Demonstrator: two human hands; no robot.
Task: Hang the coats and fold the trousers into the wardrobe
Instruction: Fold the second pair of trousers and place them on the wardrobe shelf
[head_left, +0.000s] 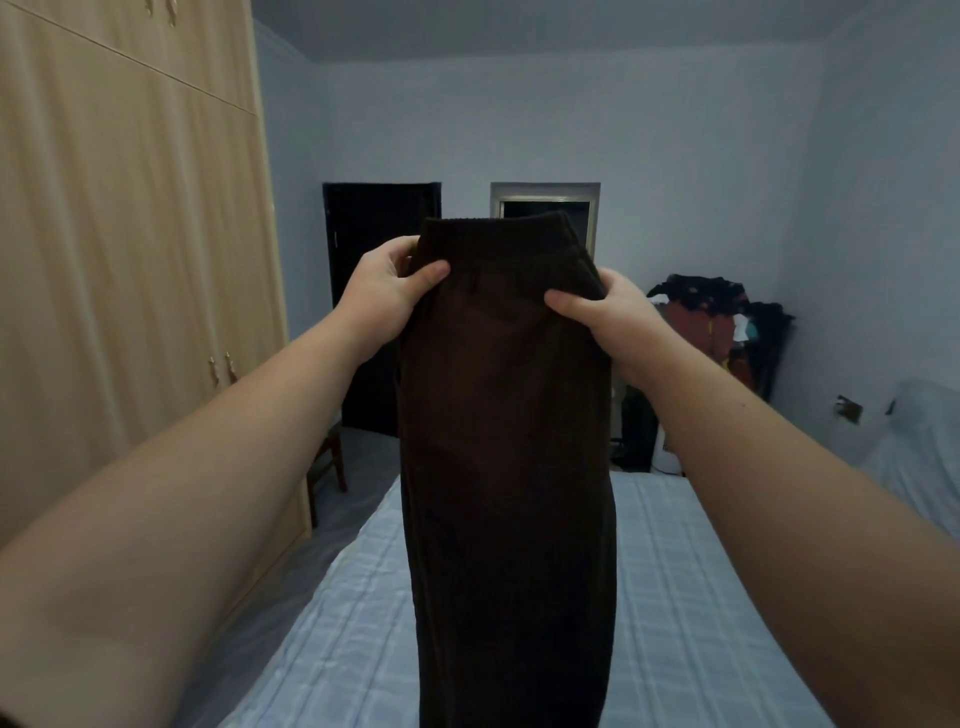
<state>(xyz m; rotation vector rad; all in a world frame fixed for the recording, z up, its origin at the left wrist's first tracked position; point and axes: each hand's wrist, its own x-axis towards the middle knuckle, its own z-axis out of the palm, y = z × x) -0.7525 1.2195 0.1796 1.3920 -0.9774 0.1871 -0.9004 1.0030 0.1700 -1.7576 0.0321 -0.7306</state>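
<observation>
Dark brown corduroy trousers (506, 441) hang straight down in front of me, waistband up, legs together and reaching past the bottom of the view. My left hand (387, 293) pinches the left side just under the elastic waistband, thumb in front. My right hand (605, 312) grips the right side the same way. The tall light-wood wardrobe (130, 260) stands at the left with its doors closed.
A bed with a pale blue checked cover (691, 597) lies below the trousers. A wooden chair (327, 462) stands between bed and wardrobe. A pile of dark and red clothes (722, 322) hangs at the back right. A dark door (374, 312) is in the far wall.
</observation>
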